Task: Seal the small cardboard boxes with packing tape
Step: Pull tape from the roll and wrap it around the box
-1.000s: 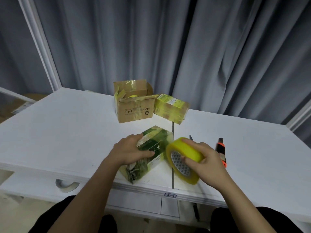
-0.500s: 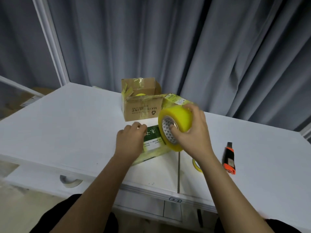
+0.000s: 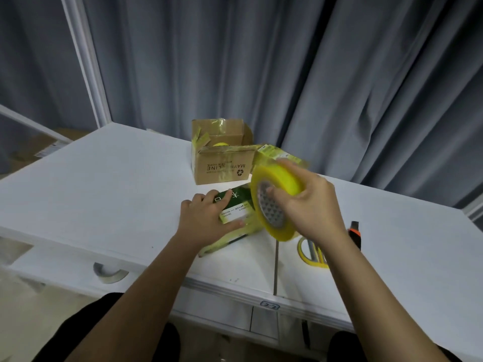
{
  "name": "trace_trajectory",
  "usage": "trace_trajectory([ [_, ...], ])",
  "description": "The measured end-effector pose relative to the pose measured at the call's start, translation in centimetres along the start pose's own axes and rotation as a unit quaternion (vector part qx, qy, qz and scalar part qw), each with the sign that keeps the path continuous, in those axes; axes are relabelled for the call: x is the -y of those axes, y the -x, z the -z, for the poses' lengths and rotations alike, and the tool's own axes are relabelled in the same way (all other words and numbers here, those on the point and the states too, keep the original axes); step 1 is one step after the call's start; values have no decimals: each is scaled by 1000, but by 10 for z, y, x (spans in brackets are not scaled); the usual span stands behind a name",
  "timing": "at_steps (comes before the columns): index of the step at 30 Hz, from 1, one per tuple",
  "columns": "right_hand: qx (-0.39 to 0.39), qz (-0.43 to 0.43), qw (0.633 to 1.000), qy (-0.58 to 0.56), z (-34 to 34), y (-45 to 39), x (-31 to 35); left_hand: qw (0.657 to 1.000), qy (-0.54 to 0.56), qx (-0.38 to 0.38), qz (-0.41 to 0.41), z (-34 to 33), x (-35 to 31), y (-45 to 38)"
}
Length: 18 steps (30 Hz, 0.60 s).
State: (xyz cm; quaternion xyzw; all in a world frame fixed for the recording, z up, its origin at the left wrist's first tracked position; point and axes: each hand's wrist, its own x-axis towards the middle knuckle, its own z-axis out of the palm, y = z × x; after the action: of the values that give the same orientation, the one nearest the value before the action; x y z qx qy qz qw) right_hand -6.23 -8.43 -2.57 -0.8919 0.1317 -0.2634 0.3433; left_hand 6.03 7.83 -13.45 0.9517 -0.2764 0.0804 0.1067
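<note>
Over on the left we see the white table (image 3: 104, 184) stretching away, and then the left hand (image 3: 206, 220) comes in, fingers fairly straight and spread, pressing flat on the green box (image 3: 239, 205) that lies near the table's front edge; behind it stands the open brown carton (image 3: 224, 163), with a small yellow-green box (image 3: 274, 154) just beside that. Moving right, the right hand (image 3: 311, 205) grips the yellow tape roll (image 3: 274, 197), fingers curled over the rim and thumb at the core, the roll raised clear of the table just right of the green box (a strip seems to run down to the box, though the blur leaves us unsure). What matters here, we reckon: the green box's long axis runs from near-left to far-right, straight toward the roll, so the right hand does the pulling; further right lie scissors (image 3: 313, 253) and an orange-and-black cutter (image 3: 356, 233).
</note>
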Motion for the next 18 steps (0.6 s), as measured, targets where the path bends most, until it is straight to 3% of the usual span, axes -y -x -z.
trace_trajectory([
  [8, 77, -109, 991, -14, -4, 75, -71, 997, -24, 68, -10, 5, -9, -6],
  [11, 76, -110, 991, -10, -9, 76, -71, 996, -11, 90, -11, 13, -12, -8],
  [13, 76, -98, 992, -1, -6, 72, -64, 991, 63, 122, 1, 21, -8, -9],
  [16, 59, -69, 996, 1, 3, 67, -54, 947, 248, 202, 32, 32, 3, -11],
  [18, 42, -49, 998, -8, 9, 58, -44, 929, 297, 215, 43, 36, 7, -11],
])
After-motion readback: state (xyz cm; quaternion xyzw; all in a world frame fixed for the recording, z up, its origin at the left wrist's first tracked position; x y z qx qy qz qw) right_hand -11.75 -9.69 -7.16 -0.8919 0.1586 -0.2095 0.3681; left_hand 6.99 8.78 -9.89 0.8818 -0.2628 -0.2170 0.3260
